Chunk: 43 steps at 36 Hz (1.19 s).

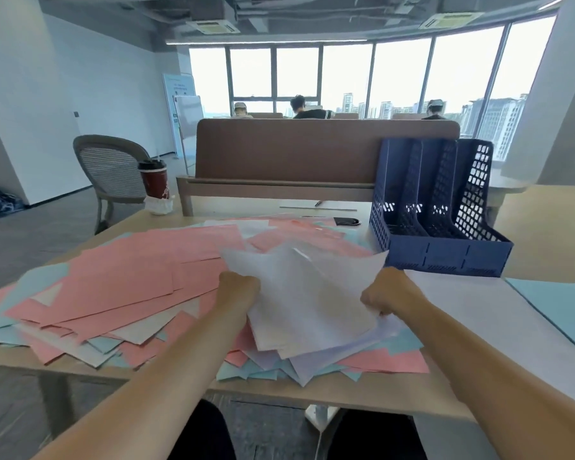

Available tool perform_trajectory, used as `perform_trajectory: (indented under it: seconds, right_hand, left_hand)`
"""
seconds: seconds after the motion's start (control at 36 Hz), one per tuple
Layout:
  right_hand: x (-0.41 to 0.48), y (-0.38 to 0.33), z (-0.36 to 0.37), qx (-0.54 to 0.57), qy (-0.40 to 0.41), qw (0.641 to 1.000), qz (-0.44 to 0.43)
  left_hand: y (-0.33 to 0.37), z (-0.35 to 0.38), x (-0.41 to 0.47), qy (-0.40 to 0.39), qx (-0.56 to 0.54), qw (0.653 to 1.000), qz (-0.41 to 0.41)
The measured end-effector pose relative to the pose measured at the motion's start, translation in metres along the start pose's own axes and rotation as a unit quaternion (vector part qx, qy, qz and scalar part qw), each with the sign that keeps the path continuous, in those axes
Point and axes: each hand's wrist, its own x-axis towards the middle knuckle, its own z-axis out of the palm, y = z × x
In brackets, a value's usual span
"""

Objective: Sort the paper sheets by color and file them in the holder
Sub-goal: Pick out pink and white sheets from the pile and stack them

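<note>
A loose heap of pink sheets (127, 280), light blue sheets (4, 323) and white sheets covers the wooden table (362, 390). Between my hands a bunch of white sheets (309, 293) is lifted off the heap, its far edges curling up. My left hand (239, 287) grips the bunch's left edge. My right hand (385, 293) grips its right edge. The dark blue plastic file holder (445, 254) stands at the right back of the table with three empty slots, just beyond my right hand.
A white sheet (512, 330) and a light blue sheet (558, 307) lie flat at the right. A red lidded cup (155, 180) stands at the table's back left, a chair (113, 167) behind it. A brown divider (312, 151) closes the back; people sit beyond.
</note>
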Motion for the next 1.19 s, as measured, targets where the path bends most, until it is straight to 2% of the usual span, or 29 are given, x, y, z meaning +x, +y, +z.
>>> perform_trajectory:
  seconds: [0.03,0.08,0.19,0.39,0.5,0.72,0.89,1.03,1.19]
  right_hand:
    - [0.0,0.004,0.0,-0.035,0.014,0.999,-0.03]
    - [-0.001,0.008,0.0,-0.082,0.029,0.996,-0.027]
    - [0.006,0.013,0.002,-0.089,0.095,0.991,-0.033]
    - [0.041,0.001,0.015,-0.074,0.111,0.986,-0.097]
    - [0.063,-0.009,0.021,-0.095,0.078,0.988,-0.09]
    - [0.078,-0.021,0.018,-0.181,0.069,0.981,-0.02]
    - [0.069,-0.02,0.008,-0.167,0.1,0.98,-0.046]
    - [0.053,-0.018,-0.006,-0.177,-0.009,0.984,-0.038]
    - [0.033,-0.009,-0.013,-0.222,-0.04,0.972,-0.068]
  left_hand:
    - [-0.002,0.0,0.0,0.007,0.029,1.0,-0.001]
    - [-0.004,0.0,0.0,0.02,0.076,0.997,-0.002]
    - [-0.002,-0.001,0.005,0.034,0.121,0.992,0.012]
    - [-0.003,-0.007,0.014,0.023,0.079,0.994,0.071]
    - [0.001,-0.011,0.019,0.019,0.059,0.995,0.073]
    - [0.003,-0.011,0.022,0.025,0.045,0.997,0.057]
    - [0.002,-0.005,0.024,-0.011,0.041,0.998,0.045]
    - [-0.004,0.007,0.024,-0.044,0.033,0.998,0.041]
    - [-0.005,0.023,0.005,-0.057,0.07,0.995,0.05]
